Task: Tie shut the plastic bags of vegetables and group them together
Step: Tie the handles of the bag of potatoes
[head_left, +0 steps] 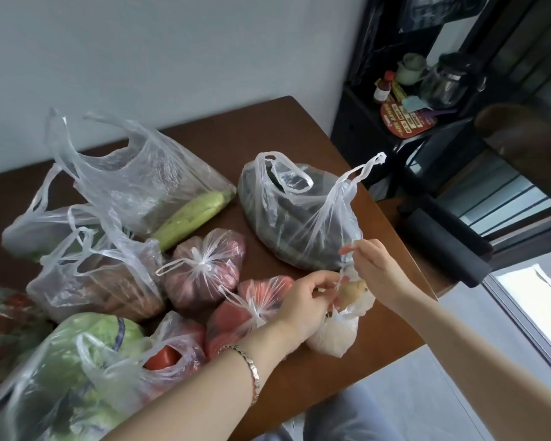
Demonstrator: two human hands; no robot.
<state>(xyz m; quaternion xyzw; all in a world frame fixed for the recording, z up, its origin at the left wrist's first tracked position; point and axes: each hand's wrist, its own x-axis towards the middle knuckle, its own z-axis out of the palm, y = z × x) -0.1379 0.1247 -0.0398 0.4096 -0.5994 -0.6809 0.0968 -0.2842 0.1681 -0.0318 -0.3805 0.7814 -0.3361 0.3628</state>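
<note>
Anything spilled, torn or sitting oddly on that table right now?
No spills or tears visible. The pale squash pokes out past the bottom edge of its untied bag. Both hands are tying the small pale bag near the table edge.

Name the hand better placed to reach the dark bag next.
Right. The right hand pinches a handle beside the dark bag, nearly touching it. The left hand sits lower, over the potato bag.

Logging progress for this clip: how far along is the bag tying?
Done: two red-vegetable bags show knots. In hand: left hand and right hand pull the handles of the small pale bag. Left: the dark-greens bag, zucchini bag, cabbage bag and others gape open.
</note>
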